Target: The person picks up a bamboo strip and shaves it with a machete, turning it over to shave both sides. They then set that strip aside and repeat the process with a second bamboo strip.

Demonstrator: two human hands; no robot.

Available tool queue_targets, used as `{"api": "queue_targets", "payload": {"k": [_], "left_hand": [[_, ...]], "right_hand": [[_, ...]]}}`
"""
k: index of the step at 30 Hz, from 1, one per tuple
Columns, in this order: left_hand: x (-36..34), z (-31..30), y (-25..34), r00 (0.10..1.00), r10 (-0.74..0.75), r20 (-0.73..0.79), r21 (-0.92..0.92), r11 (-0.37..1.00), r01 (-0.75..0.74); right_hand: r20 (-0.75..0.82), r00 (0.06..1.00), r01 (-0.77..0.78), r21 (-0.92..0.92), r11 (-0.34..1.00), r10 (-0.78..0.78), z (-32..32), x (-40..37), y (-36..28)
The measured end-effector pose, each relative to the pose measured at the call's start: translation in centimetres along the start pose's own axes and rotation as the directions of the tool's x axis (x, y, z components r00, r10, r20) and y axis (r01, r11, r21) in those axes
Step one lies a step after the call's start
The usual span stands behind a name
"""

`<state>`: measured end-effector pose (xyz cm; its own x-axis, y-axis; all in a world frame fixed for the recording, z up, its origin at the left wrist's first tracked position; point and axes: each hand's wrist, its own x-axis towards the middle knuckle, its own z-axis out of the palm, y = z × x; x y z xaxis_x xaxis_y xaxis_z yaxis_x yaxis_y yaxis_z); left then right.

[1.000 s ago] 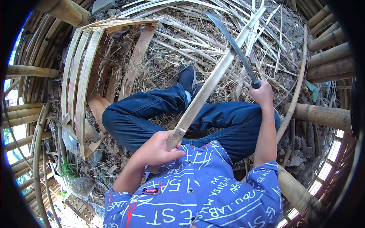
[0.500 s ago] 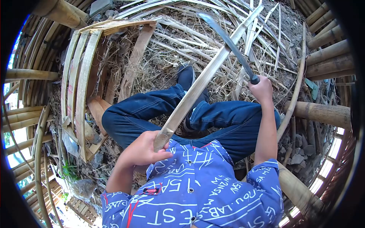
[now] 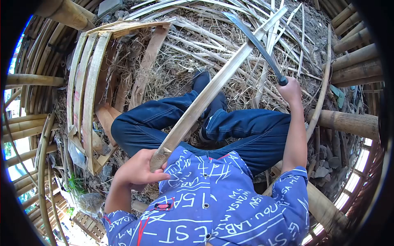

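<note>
A long pale wooden strip slants from lower left to upper right, above my crossed legs. My left hand grips its lower end, near the shirt front. In my right hand is the black handle of a long curved blade. The blade points up and to the left, and it crosses the strip near the strip's upper end. Whether its edge cuts into the wood cannot be made out.
A slatted wooden crate stands at the left. Split strips and shavings cover the ground ahead. Bamboo poles lie or stand at the right, with stones near them. Bamboo walls curve round both sides.
My left hand has moved left and slightly down with the strip's lower end. My right hand has shifted right with the blade, whose tip has also moved slightly right.
</note>
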<state>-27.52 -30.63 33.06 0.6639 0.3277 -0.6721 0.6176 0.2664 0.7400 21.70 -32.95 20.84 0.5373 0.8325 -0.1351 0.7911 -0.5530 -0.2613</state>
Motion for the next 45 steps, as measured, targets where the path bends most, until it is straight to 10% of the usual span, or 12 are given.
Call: {"api": "queue_targets", "payload": {"k": [45], "left_hand": [[0.5,0.6,-0.6,0.995,-0.097,-0.017,-0.081,0.992,0.096]], "right_hand": [[-0.017,0.999,-0.042,-0.097,0.994,0.04,-2.1,1.0,0.1]]}}
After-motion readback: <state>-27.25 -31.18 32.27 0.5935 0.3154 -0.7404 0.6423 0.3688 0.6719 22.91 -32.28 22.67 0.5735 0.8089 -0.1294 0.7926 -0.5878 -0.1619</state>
